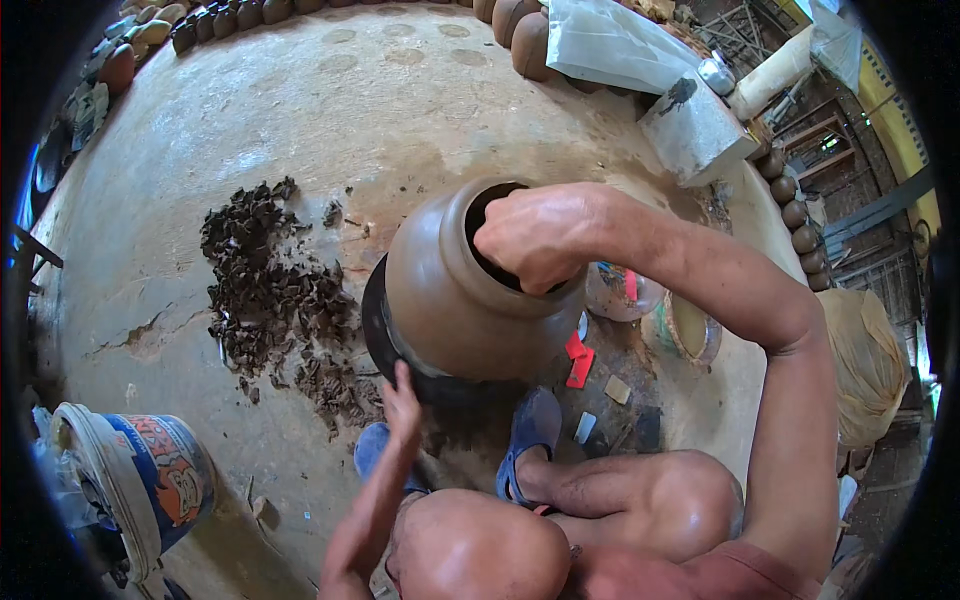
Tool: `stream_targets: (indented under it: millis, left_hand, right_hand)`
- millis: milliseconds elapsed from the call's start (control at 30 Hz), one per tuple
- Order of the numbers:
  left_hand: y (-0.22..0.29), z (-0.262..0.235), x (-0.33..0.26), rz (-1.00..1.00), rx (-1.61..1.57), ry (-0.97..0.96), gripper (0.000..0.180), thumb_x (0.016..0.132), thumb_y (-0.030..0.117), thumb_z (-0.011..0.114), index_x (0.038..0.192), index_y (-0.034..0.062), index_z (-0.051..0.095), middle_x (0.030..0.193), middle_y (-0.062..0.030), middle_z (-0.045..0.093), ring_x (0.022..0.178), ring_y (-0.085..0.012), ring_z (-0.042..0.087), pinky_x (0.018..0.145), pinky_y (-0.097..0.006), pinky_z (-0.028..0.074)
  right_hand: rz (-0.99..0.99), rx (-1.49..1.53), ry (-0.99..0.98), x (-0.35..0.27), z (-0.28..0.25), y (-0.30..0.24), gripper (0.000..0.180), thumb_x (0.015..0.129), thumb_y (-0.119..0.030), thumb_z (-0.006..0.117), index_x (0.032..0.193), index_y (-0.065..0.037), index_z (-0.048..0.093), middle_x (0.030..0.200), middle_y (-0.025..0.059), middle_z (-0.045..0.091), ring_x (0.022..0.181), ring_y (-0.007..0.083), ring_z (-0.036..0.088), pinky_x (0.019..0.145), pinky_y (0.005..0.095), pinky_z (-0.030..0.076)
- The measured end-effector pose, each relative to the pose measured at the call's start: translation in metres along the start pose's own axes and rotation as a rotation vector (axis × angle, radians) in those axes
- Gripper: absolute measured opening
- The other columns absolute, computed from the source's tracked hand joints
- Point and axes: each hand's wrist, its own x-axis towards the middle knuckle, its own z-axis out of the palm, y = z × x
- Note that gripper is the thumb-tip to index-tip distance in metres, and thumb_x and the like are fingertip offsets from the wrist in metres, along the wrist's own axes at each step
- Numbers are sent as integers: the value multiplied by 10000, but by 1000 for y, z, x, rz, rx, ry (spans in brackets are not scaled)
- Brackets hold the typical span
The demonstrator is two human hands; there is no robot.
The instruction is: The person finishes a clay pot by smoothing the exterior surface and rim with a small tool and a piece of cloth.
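A large brown clay pot (425,265) with a rounded body and thick rim stands tilted in front of me, damp and smooth. Under it is a dark round base (378,325), partly covered by the pot. My right hand (545,235) reaches over the rim into the pot's mouth; its knuckles show, but the fingertips and anything in them are hidden inside. My left hand (402,408) is at the near left edge of the dark base, one finger stretched up along it, with no tool visible in it.
Dark clay shavings (270,270) lie heaped on the floor to the left. A printed bucket (180,470) stands lower left. Right of the pot are a clear tub (610,295), a basin (685,330), red pieces (578,365) and a small tan block (617,390). A concrete block (690,130) sits farther right.
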Motion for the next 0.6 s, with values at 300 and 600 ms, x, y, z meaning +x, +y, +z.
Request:
stream_targets:
  millis: [300, 600]
  left_hand:
    - [32, -72, 64, -48, -361, -403, 806, 982, 728, 496, 1465, 82, 503, 1157, -80, 729, 1062, -176, 682, 847, -375, 539]
    - [-35, -30, -7, -486, -107, -626, 809, 1003, 652, 539, 1459, 2, 383, 1170, -247, 679, 860, -288, 737, 577, -389, 570]
  right_hand:
    - [-36, 17, -67, 14, -1, -3, 166, 693, -46, 662, 799, 72, 709, 822, 261, 718, 794, 410, 718, 680, 473, 586]
    - [9, 27, -110, 6, 6, 2, 171, 687, -45, 656, 803, 64, 720, 826, 269, 715, 781, 408, 713, 678, 478, 581]
